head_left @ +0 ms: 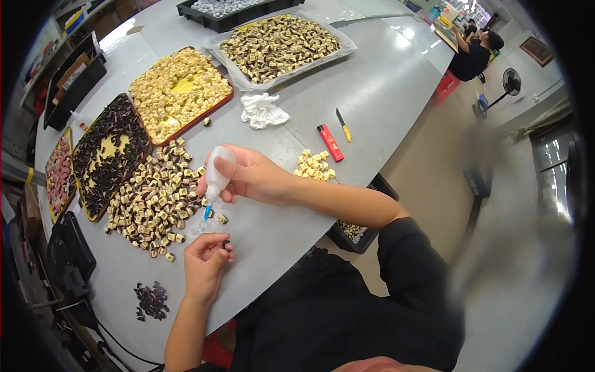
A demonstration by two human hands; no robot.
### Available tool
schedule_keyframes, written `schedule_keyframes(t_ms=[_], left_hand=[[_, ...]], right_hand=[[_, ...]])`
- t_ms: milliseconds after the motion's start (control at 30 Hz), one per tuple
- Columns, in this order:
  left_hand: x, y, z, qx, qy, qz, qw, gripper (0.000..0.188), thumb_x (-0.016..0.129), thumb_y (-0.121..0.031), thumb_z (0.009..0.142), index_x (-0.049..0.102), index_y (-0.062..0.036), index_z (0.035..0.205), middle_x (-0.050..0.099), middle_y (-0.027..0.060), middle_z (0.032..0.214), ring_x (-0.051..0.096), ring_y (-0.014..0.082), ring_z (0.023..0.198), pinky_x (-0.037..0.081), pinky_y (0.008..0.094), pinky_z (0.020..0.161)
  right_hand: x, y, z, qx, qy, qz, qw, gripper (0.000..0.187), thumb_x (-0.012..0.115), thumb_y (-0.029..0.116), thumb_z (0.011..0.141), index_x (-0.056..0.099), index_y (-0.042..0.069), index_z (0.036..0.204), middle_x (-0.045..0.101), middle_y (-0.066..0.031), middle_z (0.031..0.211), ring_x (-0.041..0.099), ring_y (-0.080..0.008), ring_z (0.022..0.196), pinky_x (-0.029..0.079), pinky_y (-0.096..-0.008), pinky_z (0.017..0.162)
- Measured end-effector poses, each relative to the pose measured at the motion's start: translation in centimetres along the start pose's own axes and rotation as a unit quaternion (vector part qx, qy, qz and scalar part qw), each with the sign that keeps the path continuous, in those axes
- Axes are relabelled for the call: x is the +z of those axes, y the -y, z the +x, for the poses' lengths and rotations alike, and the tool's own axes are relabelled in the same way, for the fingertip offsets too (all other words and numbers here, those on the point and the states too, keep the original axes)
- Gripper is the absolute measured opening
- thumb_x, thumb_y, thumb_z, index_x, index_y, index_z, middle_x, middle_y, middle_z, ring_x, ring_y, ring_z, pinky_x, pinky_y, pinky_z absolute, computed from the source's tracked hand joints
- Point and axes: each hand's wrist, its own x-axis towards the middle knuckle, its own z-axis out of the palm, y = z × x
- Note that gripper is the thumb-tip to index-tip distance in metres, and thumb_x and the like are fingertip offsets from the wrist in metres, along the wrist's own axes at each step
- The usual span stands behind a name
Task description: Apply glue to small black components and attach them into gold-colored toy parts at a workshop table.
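Right hand (254,177) wrapped round a small white squeeze bottle (217,170), fingers clamped on it, blue tip (207,212) pointing down. Left hand (204,260) just below on the grey bench (372,93), fingers pinched together on a tiny dark piece (225,244). Big heap of small brown and cream cubes (155,198) lying beside both hands. Little pile of cream cubes (315,165) farther right, near a red lighter (330,142). Small dark pile (152,301) by the left wrist.
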Motion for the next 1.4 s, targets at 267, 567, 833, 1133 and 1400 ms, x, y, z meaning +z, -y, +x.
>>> schedule_keyframes(t_ms=[267, 567, 833, 1133, 1400], left_hand=[[0.3, -0.1, -0.1, -0.002, -0.012, 0.008, 1.0, 0.034, 0.073, -0.014, 0.078, 0.057, 0.0002, 0.106, 0.06, 0.0036, 0.086, 0.055, 0.0102, 0.074, 0.046, 0.0223, 0.067], [0.0, 0.0, 0.0, 0.002, -0.005, -0.001, 1.0, 0.031, 0.073, -0.014, 0.078, 0.059, -0.0003, 0.101, 0.056, 0.0031, 0.089, 0.054, 0.0107, 0.078, 0.045, 0.0233, 0.069], [0.0, 0.2, 0.4, 0.038, 0.017, -0.017, 0.999, 0.028, 0.074, -0.014, 0.077, 0.061, 0.0012, 0.096, 0.05, 0.0024, 0.087, 0.051, 0.0115, 0.081, 0.042, 0.0237, 0.073], [-0.1, 0.4, 0.0, 0.04, 0.015, -0.006, 0.999, 0.026, 0.074, -0.014, 0.078, 0.06, 0.0016, 0.094, 0.049, 0.0021, 0.086, 0.05, 0.0122, 0.08, 0.042, 0.0232, 0.073], [-0.9, 0.8, -0.2, 0.038, 0.005, 0.033, 0.999, 0.022, 0.071, -0.004, 0.076, 0.062, 0.002, 0.095, 0.053, 0.0039, 0.089, 0.052, 0.0131, 0.082, 0.043, 0.0239, 0.074]], right_hand=[[0.5, 0.6, -0.3, -0.003, -0.008, -0.031, 0.999, 0.035, 0.052, 0.039, 0.092, 0.046, 0.009, 0.11, 0.063, -0.0165, 0.097, 0.056, -0.0115, 0.074, 0.044, -0.0221, 0.059], [0.2, 0.4, -0.1, -0.018, 0.001, -0.002, 1.0, 0.036, 0.052, 0.038, 0.093, 0.046, 0.009, 0.112, 0.063, -0.0171, 0.1, 0.056, -0.0106, 0.078, 0.044, -0.0214, 0.062], [0.2, 0.4, -0.1, -0.012, 0.007, -0.031, 0.999, 0.036, 0.05, 0.039, 0.093, 0.048, 0.007, 0.11, 0.062, -0.0144, 0.098, 0.056, -0.0097, 0.077, 0.043, -0.0206, 0.062], [0.9, 0.3, -0.7, -0.015, -0.002, -0.054, 0.998, 0.036, 0.045, 0.043, 0.094, 0.046, 0.008, 0.103, 0.063, -0.0125, 0.091, 0.05, -0.0079, 0.06, 0.04, -0.02, 0.052], [1.1, 0.1, -0.4, -0.047, -0.028, -0.123, 0.991, 0.035, 0.043, 0.042, 0.095, 0.045, 0.008, 0.103, 0.062, -0.0128, 0.086, 0.039, -0.0061, 0.046, 0.033, -0.0177, 0.042]])
